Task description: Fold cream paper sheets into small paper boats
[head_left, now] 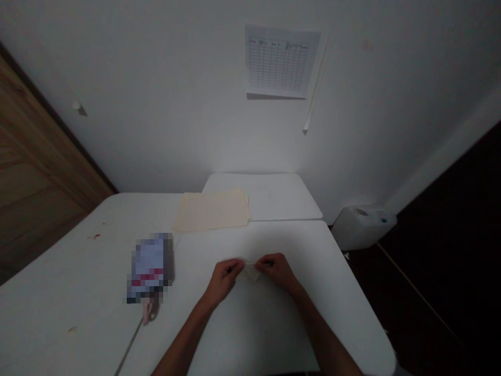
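A small piece of folded pale paper (pixel 252 271) with a pointed lower edge is stretched between my two hands, low over the white table (pixel 250 329). My left hand (pixel 226 279) pinches its left corner between thumb and fingers. On the other side, my right hand (pixel 277 269) pinches the right corner in the same way. Part of the paper is covered by the fingers. Beyond my hands, toward the wall, lies a stack of cream paper sheets (pixel 213 211).
A blurred-out blue and white item (pixel 148 266) with a pink strap lies on the left. A printed chart (pixel 282 62) hangs on the wall. On the floor at right stands a white plastic jerrycan (pixel 364 227). A wooden door (pixel 35 162) is at far left.
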A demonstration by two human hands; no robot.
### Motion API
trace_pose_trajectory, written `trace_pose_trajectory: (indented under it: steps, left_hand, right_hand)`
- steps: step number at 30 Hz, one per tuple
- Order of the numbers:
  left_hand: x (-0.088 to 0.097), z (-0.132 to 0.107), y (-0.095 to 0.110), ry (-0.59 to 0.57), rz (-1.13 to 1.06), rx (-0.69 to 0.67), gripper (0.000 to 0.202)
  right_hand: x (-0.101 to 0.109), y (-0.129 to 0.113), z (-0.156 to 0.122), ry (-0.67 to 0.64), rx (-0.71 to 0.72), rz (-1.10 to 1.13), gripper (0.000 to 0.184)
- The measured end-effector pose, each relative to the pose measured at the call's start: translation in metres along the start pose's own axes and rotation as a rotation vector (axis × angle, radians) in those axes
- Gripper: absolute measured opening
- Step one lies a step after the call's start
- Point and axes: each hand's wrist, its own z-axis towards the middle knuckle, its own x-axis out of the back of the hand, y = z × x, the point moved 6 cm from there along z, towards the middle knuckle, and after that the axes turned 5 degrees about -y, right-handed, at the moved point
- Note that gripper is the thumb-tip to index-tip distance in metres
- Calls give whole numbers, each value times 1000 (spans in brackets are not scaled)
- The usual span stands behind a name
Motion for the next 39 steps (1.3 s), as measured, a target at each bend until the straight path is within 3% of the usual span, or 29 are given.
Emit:
trace_pose_trajectory:
  steps: [11, 18, 21, 24, 27, 31, 39]
  left_hand:
    - [10, -3, -10, 249, 328, 2, 38]
    - [2, -8, -3, 335, 607, -32, 23]
    - [-11, -8, 7, 264, 789, -208, 26]
    - [-25, -6, 11, 36, 807, -374, 42]
    - [-28, -5, 17, -118, 785, -425, 37]
    - [-30, -5, 24, -134, 803, -415, 19]
    - [-42, 7, 9, -90, 926, -372, 18]
  right_hand:
    - [9, -4, -1, 174, -22, -114, 17]
    - [12, -5, -2, 257, -46, -234, 13]
    - [11, -7, -2, 265, -40, -294, 12]
    - [9, -12, -2, 261, -18, -375, 12]
    - [10, -17, -4, 278, 9, -491, 12]
    - [7, -25, -11, 266, 77, -719, 16]
    - [0, -22, -21, 141, 83, -851, 22]
